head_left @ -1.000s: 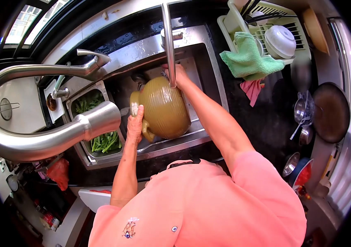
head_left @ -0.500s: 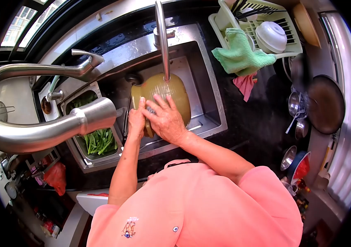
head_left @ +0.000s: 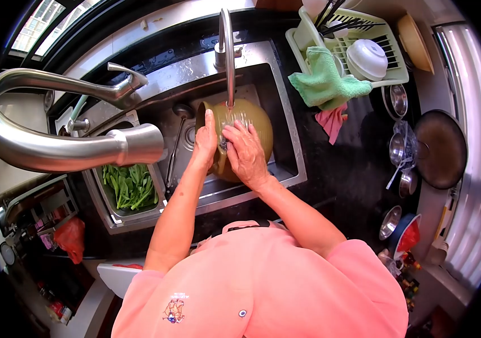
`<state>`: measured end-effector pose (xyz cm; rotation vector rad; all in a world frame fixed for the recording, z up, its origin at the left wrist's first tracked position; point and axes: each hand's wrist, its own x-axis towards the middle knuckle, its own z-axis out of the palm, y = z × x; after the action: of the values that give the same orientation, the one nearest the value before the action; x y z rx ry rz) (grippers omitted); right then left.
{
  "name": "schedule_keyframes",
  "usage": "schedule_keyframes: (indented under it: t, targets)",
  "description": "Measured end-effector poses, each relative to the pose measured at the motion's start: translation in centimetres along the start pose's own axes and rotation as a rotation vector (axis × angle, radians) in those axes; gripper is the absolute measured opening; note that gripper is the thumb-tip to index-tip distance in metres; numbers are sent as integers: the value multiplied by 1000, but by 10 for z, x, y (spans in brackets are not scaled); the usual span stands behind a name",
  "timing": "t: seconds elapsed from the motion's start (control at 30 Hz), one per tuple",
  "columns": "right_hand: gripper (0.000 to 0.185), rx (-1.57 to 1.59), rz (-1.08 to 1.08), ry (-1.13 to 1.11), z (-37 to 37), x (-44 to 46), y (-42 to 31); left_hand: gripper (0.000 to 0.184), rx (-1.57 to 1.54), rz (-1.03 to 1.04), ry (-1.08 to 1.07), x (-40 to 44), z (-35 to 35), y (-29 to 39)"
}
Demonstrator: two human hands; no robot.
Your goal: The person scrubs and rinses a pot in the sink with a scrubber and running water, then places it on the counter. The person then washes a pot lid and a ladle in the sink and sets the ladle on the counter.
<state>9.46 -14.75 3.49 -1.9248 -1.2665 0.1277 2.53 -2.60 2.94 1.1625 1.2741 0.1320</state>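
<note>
An olive-brown round pot (head_left: 257, 127), seemingly earthenware, lies tilted on its side in the sink basin (head_left: 290, 132), its rim toward the left. Water from the slim tap (head_left: 230, 67) runs onto its outer wall. At that rim, my left hand (head_left: 205, 138) is closed on the pot with the thumb up. My right hand (head_left: 247, 149) presses a small grey scouring pad (head_left: 223, 143), mostly hidden under the fingers, against the pot's side. Left of the pot, a ladle (head_left: 182, 111) with a dark bowl leans in the basin.
A large steel faucet (head_left: 77, 158) arches over the left side. Below it, leafy greens (head_left: 130, 186) fill a smaller basin. A dish rack (head_left: 395, 50) with a white bowl (head_left: 367, 59) and green cloth (head_left: 331, 79) stands at upper right. Pans and a dark round lid (head_left: 441, 149) sit farther right.
The pot has turned and shifted slightly right, showing its rim at the left. Both hands have moved right with it, and the ladle is more exposed. The camera view has shifted a little.
</note>
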Motion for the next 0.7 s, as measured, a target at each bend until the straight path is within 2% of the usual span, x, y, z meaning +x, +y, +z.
schedule_keyframes:
  t: [0.1,0.2,0.33,0.4,0.43,0.53,0.63,0.7]
  targets:
    - [24,-76,10,-102,2,19,6,92,90,81,6,-3,-5,0]
    - [21,-184,163,-270,28,63,20,94,52,56,-23,10,-7,-18]
    - [24,-126,314,-361,43,112,30,89,97,35,-91,13,-17,-17]
    - [25,-149,360,-403,45,122,27,89,68,38,-21,24,-15,-21]
    - [25,-147,342,-380,50,115,25,89,81,27,26,31,-17,-26]
    - [28,-123,-26,-117,43,67,19,89,23,-32,68,31,-23,-18]
    - [34,-104,-127,-20,15,19,-3,90,-50,-67,36,19,-24,6]
    - [39,-88,-184,-104,-4,-5,-1,88,-44,-113,40,37,-24,8]
